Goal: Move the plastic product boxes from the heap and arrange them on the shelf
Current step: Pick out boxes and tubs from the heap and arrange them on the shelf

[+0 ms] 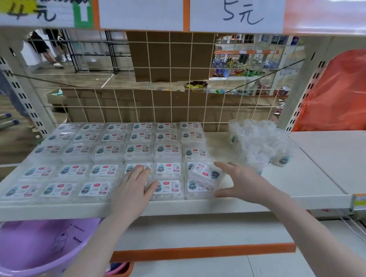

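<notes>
Fingers (140, 171) of my left hand (133, 187) lie straight and close together, flat on the labelled tops of the boxes in the front rows, so the labels beneath the palm are covered. On the other side, my right hand (241, 180) is spread, index finger reaching over the back and thumb low at the front of a tilted box (207, 173); whether the fingers truly clamp it or only touch its side I cannot tell, since its clear wall blurs into the hand. That box sits askew on top of the rightmost column of the arranged boxes (106, 150), which fill the left part of the shelf (307, 174) in neat rows. How many layers deep those rows go is hard to make out through the transparent plastic. Just to the right, the heap (261, 145) of clear containers is a glare of plastic where single items cannot be separated. A purple basin (35, 247) below is cut off by the frame edge. Overhead, a price card (237, 10) reads 5元.
</notes>
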Demonstrator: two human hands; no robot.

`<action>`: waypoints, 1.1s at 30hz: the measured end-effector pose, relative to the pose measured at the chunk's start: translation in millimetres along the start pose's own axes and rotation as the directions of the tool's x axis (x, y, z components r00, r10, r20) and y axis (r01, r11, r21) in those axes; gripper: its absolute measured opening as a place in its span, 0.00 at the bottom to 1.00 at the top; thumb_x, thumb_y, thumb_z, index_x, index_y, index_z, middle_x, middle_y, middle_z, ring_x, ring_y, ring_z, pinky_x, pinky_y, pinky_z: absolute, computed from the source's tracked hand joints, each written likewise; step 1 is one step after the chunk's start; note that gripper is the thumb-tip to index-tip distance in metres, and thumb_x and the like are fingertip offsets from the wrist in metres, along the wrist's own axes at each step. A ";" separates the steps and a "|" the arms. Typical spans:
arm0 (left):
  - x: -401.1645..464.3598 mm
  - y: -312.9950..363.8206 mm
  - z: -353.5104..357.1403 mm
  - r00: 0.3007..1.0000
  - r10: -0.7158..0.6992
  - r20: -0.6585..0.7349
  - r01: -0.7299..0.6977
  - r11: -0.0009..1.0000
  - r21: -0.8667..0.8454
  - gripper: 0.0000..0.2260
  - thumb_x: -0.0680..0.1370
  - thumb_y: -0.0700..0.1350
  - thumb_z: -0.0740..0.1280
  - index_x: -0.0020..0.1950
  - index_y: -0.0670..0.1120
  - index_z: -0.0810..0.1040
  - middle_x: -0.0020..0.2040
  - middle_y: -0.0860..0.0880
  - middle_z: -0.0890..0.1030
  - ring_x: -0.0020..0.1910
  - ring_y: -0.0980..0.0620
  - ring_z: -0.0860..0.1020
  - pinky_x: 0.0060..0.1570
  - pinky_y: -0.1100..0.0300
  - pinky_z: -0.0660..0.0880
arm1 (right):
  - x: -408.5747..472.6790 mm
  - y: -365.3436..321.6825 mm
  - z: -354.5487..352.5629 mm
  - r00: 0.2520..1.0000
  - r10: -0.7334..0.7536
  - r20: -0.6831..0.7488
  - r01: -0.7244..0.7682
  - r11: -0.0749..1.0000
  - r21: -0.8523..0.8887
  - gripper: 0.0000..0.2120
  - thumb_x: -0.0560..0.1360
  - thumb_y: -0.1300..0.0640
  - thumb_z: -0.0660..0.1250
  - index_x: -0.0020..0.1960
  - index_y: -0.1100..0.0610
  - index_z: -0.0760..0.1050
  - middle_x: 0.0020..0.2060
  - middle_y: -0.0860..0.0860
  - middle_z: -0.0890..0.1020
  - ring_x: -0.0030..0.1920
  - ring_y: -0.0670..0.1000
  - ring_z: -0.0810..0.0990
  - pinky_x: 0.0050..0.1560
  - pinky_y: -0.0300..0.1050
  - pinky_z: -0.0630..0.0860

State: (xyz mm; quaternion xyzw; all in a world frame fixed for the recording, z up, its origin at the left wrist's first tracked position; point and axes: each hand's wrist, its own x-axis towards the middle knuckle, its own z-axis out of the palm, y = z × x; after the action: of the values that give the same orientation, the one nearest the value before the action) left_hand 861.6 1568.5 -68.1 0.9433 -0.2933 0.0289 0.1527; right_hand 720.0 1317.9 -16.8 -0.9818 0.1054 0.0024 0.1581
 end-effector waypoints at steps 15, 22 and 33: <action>-0.9 -2.2 5.2 0.999 0.001 -0.042 0.000 1.000 0.009 0.24 0.80 0.59 0.54 0.74 0.51 0.63 0.75 0.54 0.60 0.73 0.53 0.60 0.68 0.58 0.60 | 61.7 -27.1 -47.8 0.790 -0.186 0.584 0.451 0.822 -0.348 0.47 0.69 0.60 0.74 0.77 0.48 0.47 0.76 0.44 0.51 0.75 0.47 0.52 0.72 0.49 0.58; -0.6 -3.4 8.6 0.998 0.000 -0.055 0.001 1.000 0.023 0.25 0.80 0.60 0.53 0.75 0.51 0.62 0.76 0.54 0.59 0.74 0.54 0.58 0.69 0.58 0.58 | 64.2 -28.4 -40.6 0.817 -0.257 0.516 0.446 0.849 -0.284 0.44 0.67 0.59 0.75 0.76 0.51 0.54 0.73 0.46 0.60 0.70 0.48 0.62 0.58 0.34 0.59; -0.9 -4.7 10.0 0.997 -0.004 -0.072 0.006 0.999 0.032 0.25 0.80 0.60 0.52 0.75 0.52 0.61 0.76 0.55 0.59 0.74 0.55 0.57 0.70 0.59 0.57 | 56.7 -17.8 -28.2 0.960 -0.100 0.260 0.180 0.935 -0.306 0.40 0.67 0.41 0.70 0.73 0.55 0.59 0.66 0.53 0.69 0.64 0.54 0.70 0.62 0.48 0.70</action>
State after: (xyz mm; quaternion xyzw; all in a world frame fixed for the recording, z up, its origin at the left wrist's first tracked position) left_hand 863.2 1569.6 -79.0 0.9447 -0.2847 0.0675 0.1479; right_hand 778.3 1314.0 13.4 -0.9918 0.0129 0.1273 0.0046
